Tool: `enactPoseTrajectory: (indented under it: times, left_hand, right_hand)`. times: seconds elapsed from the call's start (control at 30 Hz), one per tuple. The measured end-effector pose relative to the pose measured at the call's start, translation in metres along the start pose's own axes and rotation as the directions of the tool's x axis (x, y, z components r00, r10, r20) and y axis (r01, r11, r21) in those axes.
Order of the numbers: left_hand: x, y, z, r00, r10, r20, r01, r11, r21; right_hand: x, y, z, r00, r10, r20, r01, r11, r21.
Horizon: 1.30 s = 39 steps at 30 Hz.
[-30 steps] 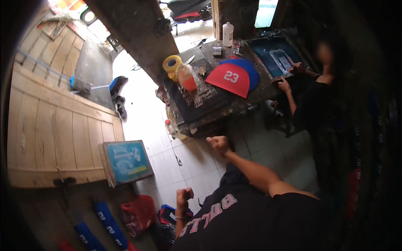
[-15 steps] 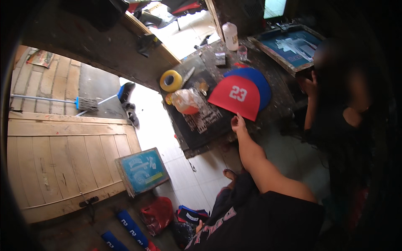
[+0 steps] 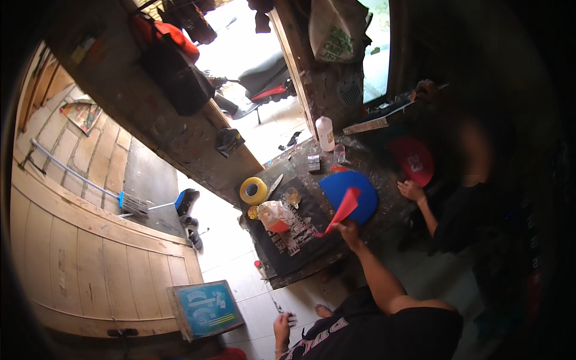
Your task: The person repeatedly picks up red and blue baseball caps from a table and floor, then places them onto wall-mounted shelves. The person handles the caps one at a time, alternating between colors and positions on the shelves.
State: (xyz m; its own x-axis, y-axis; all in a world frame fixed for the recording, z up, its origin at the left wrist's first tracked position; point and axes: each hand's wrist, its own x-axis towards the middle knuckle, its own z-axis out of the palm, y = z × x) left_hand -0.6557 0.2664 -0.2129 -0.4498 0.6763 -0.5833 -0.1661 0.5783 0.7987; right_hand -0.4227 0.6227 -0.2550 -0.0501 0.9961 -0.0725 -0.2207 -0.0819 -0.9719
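Note:
My right hand [image 3: 348, 233] grips the lower edge of a thin red panel [image 3: 344, 211], raised and seen nearly edge-on. Behind it, a rounded blue panel [image 3: 359, 191] lies on the dark table. My left hand [image 3: 283, 327] hangs low, past the table's near edge, its slightly blurred fingers apart and nothing seen in them. To the right, another person's hand [image 3: 411, 191] is at a red panel with white print [image 3: 414, 159]. That person's other hand [image 3: 427, 90] is at a raised printing screen frame [image 3: 366, 126].
On the table [image 3: 306, 264] are a yellow tape roll [image 3: 253, 190], scissors [image 3: 275, 183], a plastic bag [image 3: 273, 213], a white bottle [image 3: 324, 133], a clear cup [image 3: 339, 153] and a small box [image 3: 314, 162]. Another screen [image 3: 207, 309] leans by the wooden door [image 3: 96, 264].
My right hand has lifted the red panel off the blue one and tilted it. My left hand has come up. The other person's frame is raised, with a printed red panel near it.

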Motion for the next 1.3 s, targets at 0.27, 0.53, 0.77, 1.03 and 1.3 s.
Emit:
enactPoseTrajectory:
  times: [0.27, 0.53, 0.77, 1.03, 1.3]
  left_hand:
    - [0.083, 0.111, -0.003, 0.802, 0.559, 0.21, -0.592, 0.789, 0.161]
    - [0.044, 0.08, -0.064, 0.922, 0.281, 0.267, -0.013, 0.711, -0.703]
    - [0.035, 0.035, -0.088, 0.951, 0.254, 0.178, -0.091, 0.777, -0.623]
    - [0.015, 0.076, -0.043, 0.942, 0.265, -0.205, -0.335, 0.758, -0.56]
    - [0.029, 0.138, 0.005, 0.81, 0.557, -0.184, -0.55, 0.83, 0.088]
  right_hand:
    - [-0.098, -0.12, 0.061, 0.746, 0.269, 0.609, -0.501, 0.829, 0.247]
    - [-0.143, -0.106, 0.107, 0.805, 0.373, 0.461, -0.504, 0.84, 0.201]
    - [-0.164, -0.078, 0.128, 0.679, 0.426, 0.598, -0.69, 0.647, 0.323]
    - [-0.128, -0.014, 0.086, 0.683, 0.546, 0.485, -0.7, 0.678, 0.223]
    - [-0.082, 0.082, 0.056, 0.664, 0.634, 0.396, -0.705, 0.708, 0.047]
